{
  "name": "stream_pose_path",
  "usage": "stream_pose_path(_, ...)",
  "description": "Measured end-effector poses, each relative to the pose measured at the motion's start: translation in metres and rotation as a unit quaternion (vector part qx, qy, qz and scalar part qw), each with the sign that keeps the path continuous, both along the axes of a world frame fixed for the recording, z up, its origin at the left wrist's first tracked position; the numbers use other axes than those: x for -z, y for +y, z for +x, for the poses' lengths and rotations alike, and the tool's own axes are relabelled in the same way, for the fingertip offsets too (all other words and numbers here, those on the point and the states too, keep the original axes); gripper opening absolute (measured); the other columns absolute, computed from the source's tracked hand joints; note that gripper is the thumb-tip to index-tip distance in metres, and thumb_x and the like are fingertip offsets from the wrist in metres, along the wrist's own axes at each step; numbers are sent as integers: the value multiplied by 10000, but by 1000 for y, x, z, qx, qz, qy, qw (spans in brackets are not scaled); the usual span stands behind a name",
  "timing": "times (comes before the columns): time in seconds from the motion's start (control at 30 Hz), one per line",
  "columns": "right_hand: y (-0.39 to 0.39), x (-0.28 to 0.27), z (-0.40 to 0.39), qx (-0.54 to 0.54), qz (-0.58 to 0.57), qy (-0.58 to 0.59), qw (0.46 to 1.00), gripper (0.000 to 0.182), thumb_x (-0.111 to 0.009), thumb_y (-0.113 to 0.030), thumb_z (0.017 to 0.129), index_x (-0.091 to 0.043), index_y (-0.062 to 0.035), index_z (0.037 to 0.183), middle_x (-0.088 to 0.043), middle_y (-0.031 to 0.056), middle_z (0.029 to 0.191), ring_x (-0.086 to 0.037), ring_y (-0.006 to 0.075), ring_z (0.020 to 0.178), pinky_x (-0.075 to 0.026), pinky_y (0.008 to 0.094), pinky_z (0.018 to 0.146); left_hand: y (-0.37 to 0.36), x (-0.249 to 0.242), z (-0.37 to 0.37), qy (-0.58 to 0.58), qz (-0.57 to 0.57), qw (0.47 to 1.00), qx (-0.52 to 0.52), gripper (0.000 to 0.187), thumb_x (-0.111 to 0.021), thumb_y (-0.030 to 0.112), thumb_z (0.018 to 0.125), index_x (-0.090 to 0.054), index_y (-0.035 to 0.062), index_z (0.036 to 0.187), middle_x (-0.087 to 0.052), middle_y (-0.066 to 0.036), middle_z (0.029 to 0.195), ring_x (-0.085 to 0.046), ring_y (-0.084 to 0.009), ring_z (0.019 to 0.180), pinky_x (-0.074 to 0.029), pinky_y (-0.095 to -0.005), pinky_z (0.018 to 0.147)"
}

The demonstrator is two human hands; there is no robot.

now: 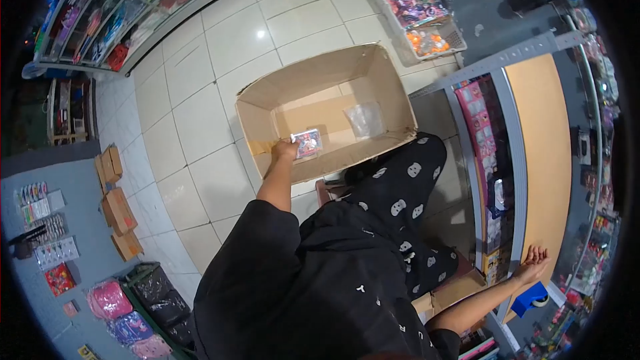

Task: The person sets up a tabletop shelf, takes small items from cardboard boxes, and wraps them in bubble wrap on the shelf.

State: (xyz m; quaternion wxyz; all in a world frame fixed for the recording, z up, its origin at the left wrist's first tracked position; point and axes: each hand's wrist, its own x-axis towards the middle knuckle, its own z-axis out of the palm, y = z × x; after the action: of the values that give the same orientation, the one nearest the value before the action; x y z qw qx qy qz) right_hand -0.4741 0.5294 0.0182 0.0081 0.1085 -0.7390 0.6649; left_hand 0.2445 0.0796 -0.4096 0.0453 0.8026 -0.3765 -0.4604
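Observation:
My left hand [285, 151] reaches over the near-left side of a cardboard box [320, 103] standing on the floor. Its fingers are closed on the edge of a small, flat, colourful printed packet [307, 143], held inside the box. A clear plastic bag [365, 120] lies in the same box, towards its right side. Over on the right, my right hand [533, 265] is at the wooden shelf top [537, 140], fingers loosely spread and nothing in them. A blue tape dispenser [530, 299] sits just below that hand.
White baskets [433, 43] of packaged goods stand on the floor at the upper right. A glass display case [143, 10] is at the upper left. Small cardboard boxes [119, 210] line the left, above bagged goods [110, 299]. A metal shelf frame [497, 63] rises close on my right.

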Motion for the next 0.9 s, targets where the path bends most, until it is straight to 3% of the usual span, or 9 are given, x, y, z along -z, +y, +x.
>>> stream_pose_path(0.1,-1,-2,-3,-21,0,-3,1000,567,-512,-417,1098,-520,92,1349,-633,165,1088,-667,257,976,-601,438,947,1,1,5,-42,-20,998,40,294,-815,350,851,-807,95,997,-791,-130,936,-751,-277,885,-557,-387,824)
stream_pose_path(0.2,7,0,-14,-42,2,-4,999,558,-524,-416,1095,-533,92,1327,-628,153,1077,-663,247,967,-593,431,940,6,-8,9,-95,-51,994,37,304,-844,303,814,-799,50,977,-785,-161,967,-754,-301,922,-569,-395,844)
stream_pose_path(0.3,7,-4,-13,-40,20,-3,999,546,-530,-416,1093,-547,86,1305,-623,141,1063,-654,234,950,-583,427,941,12,1,20,-85,-8,996,33,293,-852,247,795,-787,9,953,-778,-183,1008,-753,-315,968,-579,-406,868)
stream_pose_path(0.5,-1,-9,-7,-38,25,-10,999,481,-550,-405,1090,-587,52,1235,-609,93,1002,-621,187,897,-566,383,909,19,3,19,-78,27,994,70,268,-830,200,805,-784,11,989,-760,-218,1056,-740,-327,1043,-582,-410,901)
stream_pose_path(0.6,-5,-13,-4,-55,18,-19,998,442,-555,-398,1089,-600,32,1181,-590,70,955,-591,163,847,-564,363,896,16,1,12,-123,36,975,183,283,-808,156,813,-773,10,1053,-750,-224,1108,-729,-326,1087,-581,-405,914)
stream_pose_path(0.7,-7,-12,-4,-49,10,-19,999,423,-555,-393,1091,-603,24,1143,-577,62,927,-561,148,797,-564,352,873,14,-9,9,-148,128,961,195,319,-778,141,822,-755,2,1108,-738,-207,1185,-716,-327,1125,-575,-400,931)
stream_pose_path(0.8,-17,-13,5,-14,12,-13,1000,413,-555,-383,1093,-606,25,1130,-579,60,919,-549,143,773,-560,341,844,14,-26,7,-108,121,976,149,296,-703,145,862,-752,-43,1086,-729,-241,1188,-705,-368,1147,-565,-411,959)
stream_pose_path(0.9,-13,-10,1,-25,10,-11,1000,400,-561,-373,1092,-610,23,1115,-578,57,906,-545,140,764,-554,330,812,11,-48,0,-111,121,967,196,318,-714,182,852,-758,-32,1083,-719,-238,1219,-704,-378,1144,-567,-425,954)
